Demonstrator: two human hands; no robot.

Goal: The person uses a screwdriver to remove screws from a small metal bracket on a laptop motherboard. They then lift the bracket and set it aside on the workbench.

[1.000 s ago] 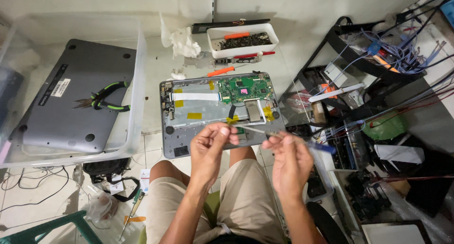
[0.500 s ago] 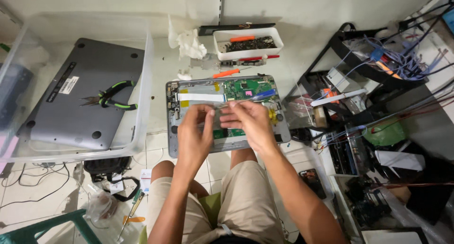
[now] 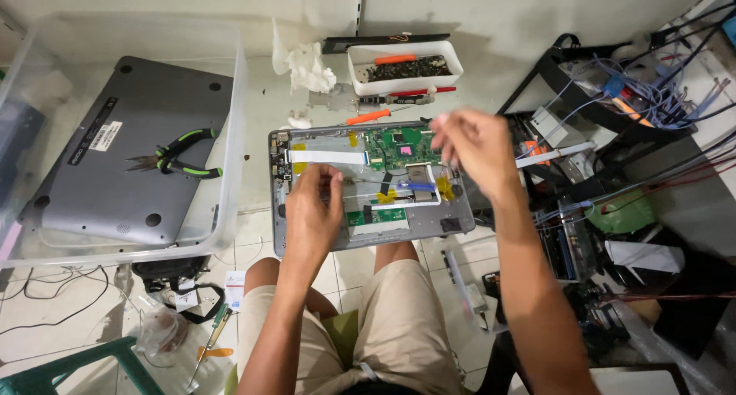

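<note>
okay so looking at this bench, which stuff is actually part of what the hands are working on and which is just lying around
In use:
left hand resting on the opened laptop base
right hand raised above the green circuit board
white ribbon cable

Lying about:
grey laptop cover in the clear bin
green-handled pliers
white parts tray
orange screwdriver
crumpled tissue

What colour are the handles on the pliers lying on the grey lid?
The pliers have black handles with bright green trim, seen best in the head view.
</note>
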